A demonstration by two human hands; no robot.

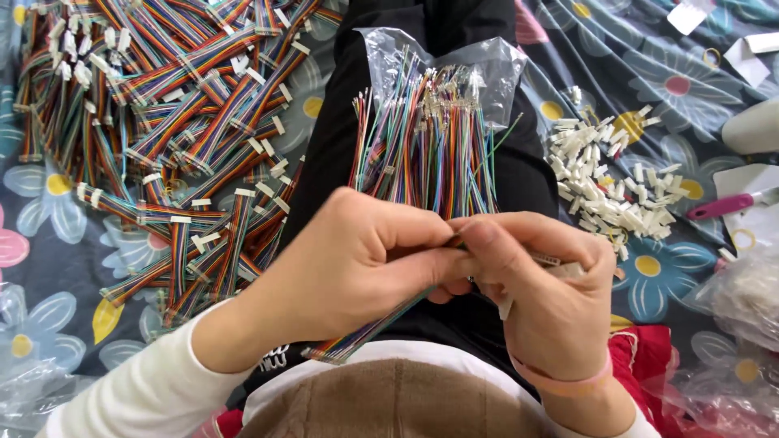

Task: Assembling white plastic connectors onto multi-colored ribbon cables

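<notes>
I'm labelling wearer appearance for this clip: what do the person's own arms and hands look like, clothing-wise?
Both hands are bare, no gloves or rings visible. The left hand comes out of a long white sleeve. The right hand has a thin pink band around the wrist, with a bit of white sleeve at the frame edge.

A dark floral blanket (665,73) (blue, pink flowers) covers everything.

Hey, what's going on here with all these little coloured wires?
A person seated on a flowered cloth holds a thin bundle of rainbow wires in the left hand, while the right hand pinches its end, with a small white connector held there. Loose wires in a clear bag lie on the lap. Finished cables are heaped on the left, white connectors on the right.
</notes>
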